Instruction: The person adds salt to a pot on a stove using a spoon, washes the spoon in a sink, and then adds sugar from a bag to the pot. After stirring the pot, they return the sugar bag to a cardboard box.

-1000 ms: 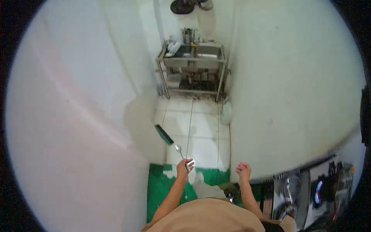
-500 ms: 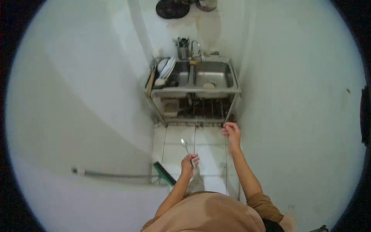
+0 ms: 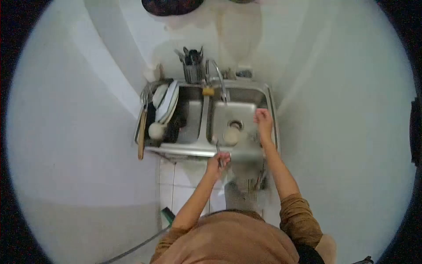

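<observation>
My left hand (image 3: 218, 163) is closed around the handle of a metal spoon (image 3: 215, 140) at the sink's front rim. The spoon's bowl points away from me, over the rim. Above the right side of the right basin (image 3: 220, 116), my right hand (image 3: 263, 116) has its fingers curled; whether anything is inside them is hidden. A pale round object (image 3: 231, 136) lies in that basin near the drain (image 3: 236, 125). The curved faucet (image 3: 218, 72) stands behind, with a yellow sponge-like block (image 3: 208, 91) on the divider.
Plates (image 3: 168, 103) lean in the left basin beside a wooden-handled utensil (image 3: 142, 134). A metal holder (image 3: 192, 72) with several utensils stands at the back. White walls flank the sink. A green broom head (image 3: 167, 215) is on the floor at left.
I have moved forward to the sink, which now looks larger and nearer. Both hands have come to its front and right basin; the spoon stays in my left hand.
</observation>
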Available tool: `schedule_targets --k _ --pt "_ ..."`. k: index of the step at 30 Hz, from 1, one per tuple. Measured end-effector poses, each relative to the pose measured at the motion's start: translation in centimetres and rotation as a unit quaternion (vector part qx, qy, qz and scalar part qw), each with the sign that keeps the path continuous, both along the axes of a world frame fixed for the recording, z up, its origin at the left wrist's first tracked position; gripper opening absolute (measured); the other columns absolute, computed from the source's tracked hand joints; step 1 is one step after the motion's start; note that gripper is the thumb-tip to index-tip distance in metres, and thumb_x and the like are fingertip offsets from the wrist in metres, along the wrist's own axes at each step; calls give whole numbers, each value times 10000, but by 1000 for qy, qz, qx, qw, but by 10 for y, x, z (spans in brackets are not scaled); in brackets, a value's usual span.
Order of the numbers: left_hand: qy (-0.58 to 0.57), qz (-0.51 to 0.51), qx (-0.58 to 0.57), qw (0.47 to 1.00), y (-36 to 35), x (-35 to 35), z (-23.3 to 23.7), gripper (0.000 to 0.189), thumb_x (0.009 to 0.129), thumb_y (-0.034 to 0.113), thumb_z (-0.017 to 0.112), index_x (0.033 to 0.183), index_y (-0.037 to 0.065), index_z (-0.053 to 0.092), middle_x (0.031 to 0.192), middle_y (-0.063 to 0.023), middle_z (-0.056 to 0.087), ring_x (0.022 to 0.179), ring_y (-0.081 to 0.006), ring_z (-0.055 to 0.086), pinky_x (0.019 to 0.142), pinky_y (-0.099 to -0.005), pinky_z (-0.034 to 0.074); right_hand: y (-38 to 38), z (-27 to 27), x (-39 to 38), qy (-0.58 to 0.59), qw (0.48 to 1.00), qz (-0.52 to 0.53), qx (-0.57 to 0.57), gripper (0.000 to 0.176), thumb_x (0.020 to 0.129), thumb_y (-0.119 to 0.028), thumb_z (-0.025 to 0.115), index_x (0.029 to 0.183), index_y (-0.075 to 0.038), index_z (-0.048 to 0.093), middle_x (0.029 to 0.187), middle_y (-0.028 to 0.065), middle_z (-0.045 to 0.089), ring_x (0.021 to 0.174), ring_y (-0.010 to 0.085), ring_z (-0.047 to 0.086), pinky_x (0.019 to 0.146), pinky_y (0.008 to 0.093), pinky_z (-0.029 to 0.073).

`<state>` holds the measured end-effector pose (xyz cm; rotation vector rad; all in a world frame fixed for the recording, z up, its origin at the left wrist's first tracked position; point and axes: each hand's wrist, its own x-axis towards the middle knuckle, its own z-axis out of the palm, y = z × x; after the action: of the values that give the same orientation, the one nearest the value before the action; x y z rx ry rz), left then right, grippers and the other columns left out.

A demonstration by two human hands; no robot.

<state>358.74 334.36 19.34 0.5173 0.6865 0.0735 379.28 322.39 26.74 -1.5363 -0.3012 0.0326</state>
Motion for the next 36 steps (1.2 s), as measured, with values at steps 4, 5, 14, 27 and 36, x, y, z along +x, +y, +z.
schedule_targets --k 4,5,14,27,36 --pt "59 19 -31 998 5 66 -19 262 915 200 388 766 43 537 922 -143 619 597 -138 569 306 -195 356 113 -49 129 -81 987 91 -104 239 864 -169 549 1042 -11 548 972 81 600 864 180 586 734 287 461" --pt "61 -5 -20 998 6 75 -34 253 922 200 377 834 34 547 844 -108 606 593 -130 559 354 -193 365 135 -38 143 -130 968 95 -192 273 856 -170 554 1071 -2 529 1006 110 593 917 224 578 770 321 456" --pt "169 3 -42 985 3 151 -41 209 900 163 389 879 52 566 787 -69 619 559 -116 525 403 -204 369 234 -67 234 -199 910 227 -284 418 790 -114 602 1187 -49 487 1250 180 448 1177 309 426 986 383 346" --pt "165 7 -57 985 1 174 -84 190 899 155 375 840 53 525 768 -56 579 496 -102 456 411 -222 366 97 -244 83 71 877 336 -336 425 860 -282 474 1183 -5 480 1238 226 448 1121 386 441 984 470 314" --pt "241 -8 27 970 -2 165 -86 218 895 179 358 820 86 540 681 -10 496 535 -107 409 458 -254 330 111 -370 54 -163 785 306 -512 379 802 -287 537 1064 -13 541 1138 160 506 1011 304 490 887 415 377"
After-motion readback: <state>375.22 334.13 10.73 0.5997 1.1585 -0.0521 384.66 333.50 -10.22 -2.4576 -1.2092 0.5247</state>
